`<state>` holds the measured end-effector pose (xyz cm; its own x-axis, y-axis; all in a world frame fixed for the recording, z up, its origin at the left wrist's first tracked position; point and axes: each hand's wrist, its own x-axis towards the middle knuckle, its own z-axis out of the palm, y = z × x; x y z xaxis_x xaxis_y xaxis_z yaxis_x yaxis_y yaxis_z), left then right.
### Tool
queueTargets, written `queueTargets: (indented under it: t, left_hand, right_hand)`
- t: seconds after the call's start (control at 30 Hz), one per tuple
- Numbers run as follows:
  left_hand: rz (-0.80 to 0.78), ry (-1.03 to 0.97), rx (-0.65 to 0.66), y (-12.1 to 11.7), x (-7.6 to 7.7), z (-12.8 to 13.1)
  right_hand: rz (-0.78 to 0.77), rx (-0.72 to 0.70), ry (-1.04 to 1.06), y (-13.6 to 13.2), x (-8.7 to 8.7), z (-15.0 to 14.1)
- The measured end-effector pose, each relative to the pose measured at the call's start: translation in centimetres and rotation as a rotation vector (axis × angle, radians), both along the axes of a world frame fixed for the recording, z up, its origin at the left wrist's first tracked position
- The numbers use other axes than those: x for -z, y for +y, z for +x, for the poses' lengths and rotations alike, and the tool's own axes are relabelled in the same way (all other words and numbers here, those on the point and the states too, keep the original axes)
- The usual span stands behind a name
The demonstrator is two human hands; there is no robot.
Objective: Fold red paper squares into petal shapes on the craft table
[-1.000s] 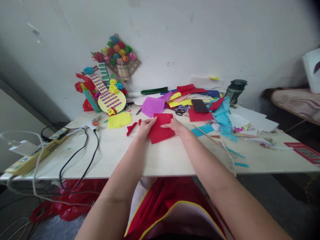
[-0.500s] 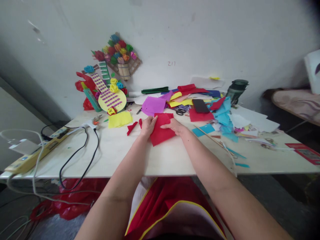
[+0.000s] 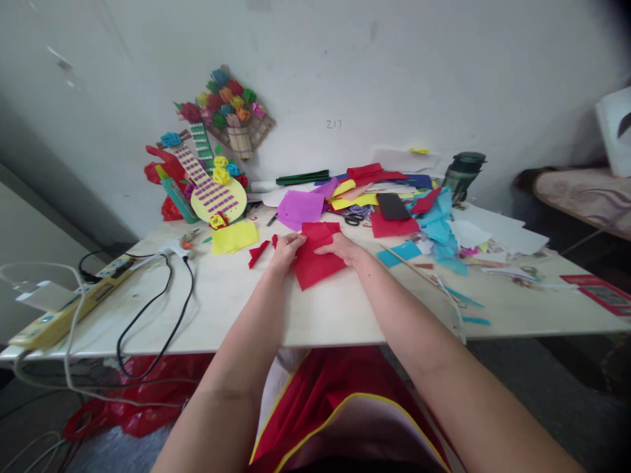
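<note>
Between my hands is a square-looking sheet of red crepe paper [image 3: 318,263], just above or on the table. My left hand [image 3: 287,251] pinches its left edge between thumb and fingers. On the opposite side my right hand [image 3: 342,247] grips the right edge, thumb lying across the top face. Small folded red paper scraps [image 3: 258,254] lie left of my left hand. A yellow paper sheet [image 3: 235,237] rests farther left, and purple paper [image 3: 300,209] lies behind the red sheet, with black scissors [image 3: 353,220] to its right.
A glue gun [image 3: 180,247] and a power strip [image 3: 73,305] with looping cables occupy the left. Paper-flower crafts [image 3: 219,197] lean at the wall. A phone [image 3: 393,206] sits on piled paper; a dark bottle [image 3: 463,176], a thin stick [image 3: 411,267] and blue scraps are on the right.
Both hands keep hold of the red paper in nearly the same place. The whole view has shifted slightly.
</note>
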<state>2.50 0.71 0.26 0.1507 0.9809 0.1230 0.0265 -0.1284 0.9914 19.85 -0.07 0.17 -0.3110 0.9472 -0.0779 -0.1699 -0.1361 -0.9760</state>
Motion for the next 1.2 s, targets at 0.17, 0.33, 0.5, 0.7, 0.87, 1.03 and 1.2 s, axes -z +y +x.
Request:
queueTargets:
  t: [0.17,0.33,0.5,0.7,0.87,1.03,1.2]
  left_hand:
    - [-0.012,0.001,0.012,-0.5,-0.3,0.1]
    - [0.054,0.033,-0.005,-0.9,-0.5,0.5]
    - [0.162,0.141,-0.114,-0.7,-0.4,0.8]
    - [0.125,0.079,-0.138,-0.1,0.0,0.5]
    - [0.127,0.051,-0.127,0.0,0.3,0.4]
    - [0.107,0.022,-0.111,0.0,0.3,0.4]
    - [0.082,0.015,-0.095,0.3,0.6,0.2]
  right_hand:
    - [-0.004,0.002,-0.026,0.0,0.0,0.0]
    - [0.044,0.015,-0.028,0.1,0.1,-0.2]
    - [0.043,0.008,0.0,-0.1,0.0,-0.2]
    - [0.054,0.063,0.021,0.0,-0.4,0.3]
    - [0.096,0.127,0.021,0.3,-0.2,0.3]
    - [0.13,0.129,0.005,0.1,-0.2,0.1]
    - [0.111,0.118,0.023,0.3,0.0,0.0]
